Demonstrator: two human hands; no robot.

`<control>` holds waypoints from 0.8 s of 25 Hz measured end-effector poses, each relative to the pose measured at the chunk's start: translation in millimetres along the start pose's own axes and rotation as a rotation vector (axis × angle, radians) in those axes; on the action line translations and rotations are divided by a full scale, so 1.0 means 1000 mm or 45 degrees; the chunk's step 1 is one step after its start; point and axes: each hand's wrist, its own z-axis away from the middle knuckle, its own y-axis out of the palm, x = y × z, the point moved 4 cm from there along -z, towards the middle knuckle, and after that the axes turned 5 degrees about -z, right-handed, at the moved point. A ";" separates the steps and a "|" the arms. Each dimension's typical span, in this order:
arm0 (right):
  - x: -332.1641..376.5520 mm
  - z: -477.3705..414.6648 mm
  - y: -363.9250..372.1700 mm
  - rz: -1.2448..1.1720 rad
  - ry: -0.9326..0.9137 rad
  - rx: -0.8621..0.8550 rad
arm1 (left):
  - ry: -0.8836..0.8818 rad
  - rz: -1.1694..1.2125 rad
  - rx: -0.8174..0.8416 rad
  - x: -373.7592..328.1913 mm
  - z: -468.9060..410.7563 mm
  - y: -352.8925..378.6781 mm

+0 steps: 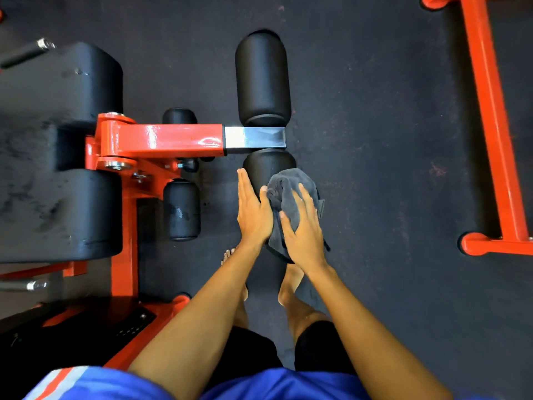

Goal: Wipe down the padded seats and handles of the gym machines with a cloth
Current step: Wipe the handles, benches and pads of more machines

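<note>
A grey cloth (291,187) is draped over the near black padded roller (266,164) of an orange gym machine. My right hand (302,229) presses flat on the cloth with spread fingers. My left hand (253,210) lies flat against the roller's left side, fingers straight, thumb touching the cloth's edge. The far black roller (263,79) sits beyond the silver bar (255,138) that joins both rollers to the orange arm (164,138). Most of the near roller is hidden under my hands and the cloth.
Large black pads (60,151) fill the left side, with two smaller black rollers (181,209) beside the orange frame. Another orange frame (493,125) stands on the dark rubber floor at the right. My bare feet (290,281) are below the roller.
</note>
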 end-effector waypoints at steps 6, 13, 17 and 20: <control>0.027 -0.099 0.001 0.216 -0.096 0.040 | 0.039 0.103 0.017 0.016 -0.012 -0.002; 0.027 -0.037 -0.001 0.227 0.128 0.093 | -0.102 0.113 0.140 0.013 0.006 -0.007; 0.033 0.008 -0.012 0.337 0.139 0.189 | -0.046 -0.009 0.159 0.010 0.057 -0.022; 0.052 0.030 -0.017 0.427 0.184 0.179 | -0.083 -0.041 0.191 0.017 0.084 -0.042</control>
